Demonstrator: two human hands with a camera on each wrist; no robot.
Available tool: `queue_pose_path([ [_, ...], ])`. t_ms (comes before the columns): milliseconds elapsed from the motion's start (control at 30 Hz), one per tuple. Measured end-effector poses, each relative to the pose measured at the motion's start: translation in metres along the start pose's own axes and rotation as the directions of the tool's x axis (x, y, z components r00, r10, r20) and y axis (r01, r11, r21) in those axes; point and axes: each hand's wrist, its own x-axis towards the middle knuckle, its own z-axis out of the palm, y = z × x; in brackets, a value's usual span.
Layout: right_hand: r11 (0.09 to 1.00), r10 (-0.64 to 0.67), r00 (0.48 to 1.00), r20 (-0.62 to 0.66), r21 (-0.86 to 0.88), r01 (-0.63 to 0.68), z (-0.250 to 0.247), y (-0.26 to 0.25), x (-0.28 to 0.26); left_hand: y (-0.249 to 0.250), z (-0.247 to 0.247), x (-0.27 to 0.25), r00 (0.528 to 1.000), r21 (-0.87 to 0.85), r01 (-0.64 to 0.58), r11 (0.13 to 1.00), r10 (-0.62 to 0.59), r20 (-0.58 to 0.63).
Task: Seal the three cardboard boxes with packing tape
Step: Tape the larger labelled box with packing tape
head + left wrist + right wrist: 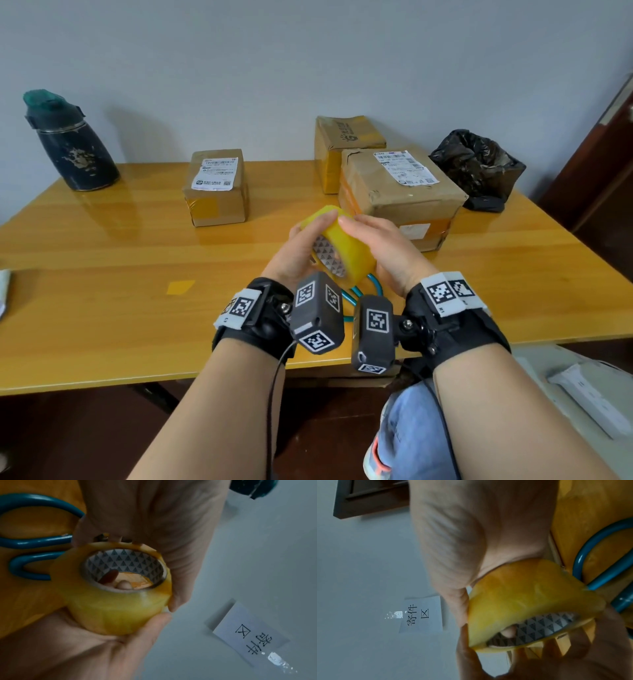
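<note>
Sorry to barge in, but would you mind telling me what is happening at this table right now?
A person is holding a roll of yellow packing tape in both hands, left hand and right hand, just above the wooden table. Three cardboard boxes wait behind it: a small box, a large box and a back box. No tape is pulled out yet. Blue-handled scissors lie under the hands.

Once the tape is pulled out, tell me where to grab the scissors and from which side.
Take the scissors by the blue handle loops, coming from the near table edge, under the tape roll. Only the loops show, lying flat toward the person; the blades are hidden beneath both hands, so a grip there is unwise.
</note>
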Motion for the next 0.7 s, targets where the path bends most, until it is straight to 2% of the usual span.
queue_pose_path([
  [133,0.999,0.025,0.999,0.039,-0.04,-0.023,0.0,-0.002,-0.001,-0.003,0.001,0.002,0.999,-0.141,0.032,0.989,-0.026,0.046],
  [267,0.999,0.041,0.993,0.109,0.002,-0.042,-0.009,0.004,-0.005,-0.002,-0.004,-0.001,0.978,-0.371,0.205,0.906,-0.175,0.113],
  [333,0.999,0.042,0.99,0.135,0.007,-0.044,-0.011,0.005,-0.006,-0.003,-0.006,-0.001,0.973,-0.431,0.23,0.872,-0.196,0.123],
  [467,0.999,0.04,0.99,0.137,-0.018,-0.038,-0.01,0.003,-0.006,-0.005,-0.006,0.001,0.97,-0.401,0.233,0.886,-0.186,0.154],
  [600,0.999,0.028,0.999,0.044,-0.046,-0.026,-0.002,0.001,-0.008,-0.003,-0.007,0.005,0.985,-0.273,0.171,0.947,-0.162,0.056],
  [700,0.991,0.011,1.0,-0.027,-0.135,-0.014,0.004,0.0,-0.004,-0.002,-0.005,0.002,0.993,-0.177,0.114,0.978,-0.109,0.04],
])
